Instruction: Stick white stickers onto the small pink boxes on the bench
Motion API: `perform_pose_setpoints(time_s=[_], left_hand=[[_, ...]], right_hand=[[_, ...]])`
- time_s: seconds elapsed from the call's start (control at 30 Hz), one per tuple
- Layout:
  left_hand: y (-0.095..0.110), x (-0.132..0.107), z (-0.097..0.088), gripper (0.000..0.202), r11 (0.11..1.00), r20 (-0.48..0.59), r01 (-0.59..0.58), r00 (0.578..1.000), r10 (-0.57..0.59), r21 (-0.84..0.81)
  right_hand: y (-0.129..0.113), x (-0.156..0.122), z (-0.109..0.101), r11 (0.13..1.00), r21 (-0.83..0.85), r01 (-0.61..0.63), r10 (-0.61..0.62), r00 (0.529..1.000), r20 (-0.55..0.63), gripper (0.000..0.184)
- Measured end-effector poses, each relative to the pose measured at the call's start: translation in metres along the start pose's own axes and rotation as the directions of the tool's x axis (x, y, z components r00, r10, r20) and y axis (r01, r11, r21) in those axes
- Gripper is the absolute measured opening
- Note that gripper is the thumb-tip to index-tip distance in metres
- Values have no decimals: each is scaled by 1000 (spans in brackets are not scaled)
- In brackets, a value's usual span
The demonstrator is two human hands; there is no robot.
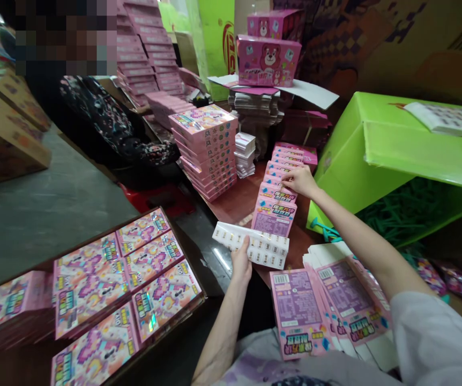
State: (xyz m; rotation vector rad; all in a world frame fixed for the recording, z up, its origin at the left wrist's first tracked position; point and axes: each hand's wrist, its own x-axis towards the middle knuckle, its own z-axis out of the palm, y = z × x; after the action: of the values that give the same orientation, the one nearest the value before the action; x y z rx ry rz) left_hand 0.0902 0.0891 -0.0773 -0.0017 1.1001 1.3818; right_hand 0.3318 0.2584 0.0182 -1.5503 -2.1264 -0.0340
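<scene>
My left hand [241, 261] grips a white sheet of small printed stickers [265, 247] by its lower edge, thumb on top. The sheet is held tilted at the near end of a row of overlapping pink-and-purple boxes [273, 217]. Over the middle of that row, my right hand [301, 181] has its fingertips pinched together against a box. Whatever lies between those fingertips is too small to make out. Close to my body, flat pink cartons [297, 305] lie fanned out, printed side up.
At lower left an open carton holds pink boxes [90, 284]. Beyond the table stands a stack of pink boxes [205, 150], with a co-worker's patterned sleeve [106, 118] beside it. On the right, a lime-green bin [335, 145] contains green plastic pieces [400, 214].
</scene>
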Motion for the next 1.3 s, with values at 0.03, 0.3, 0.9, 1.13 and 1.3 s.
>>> perform_pose_setpoints(time_s=[0.03,0.3,0.9,1.13,1.3], left_hand=[[1,-1,1,27,1000,-3,-3,1000,3,0],[6,-7,3,26,1000,-1,0,1000,0,-19],[12,-16,15,33,987,102,-152,982,157,-46],[10,-13,17,34,984,87,-171,981,175,-45],[12,-8,20,29,988,36,-145,989,147,-53]], right_hand=[[-4,-1,-1,997,-79,9,-10,1000,-7,8],[-10,-11,-2,984,-137,-113,89,981,-169,34],[-125,-111,-7,901,425,85,-138,986,96,16],[-125,-108,-2,944,316,98,-141,983,116,6],[-121,-106,1,949,311,52,-88,991,103,35]])
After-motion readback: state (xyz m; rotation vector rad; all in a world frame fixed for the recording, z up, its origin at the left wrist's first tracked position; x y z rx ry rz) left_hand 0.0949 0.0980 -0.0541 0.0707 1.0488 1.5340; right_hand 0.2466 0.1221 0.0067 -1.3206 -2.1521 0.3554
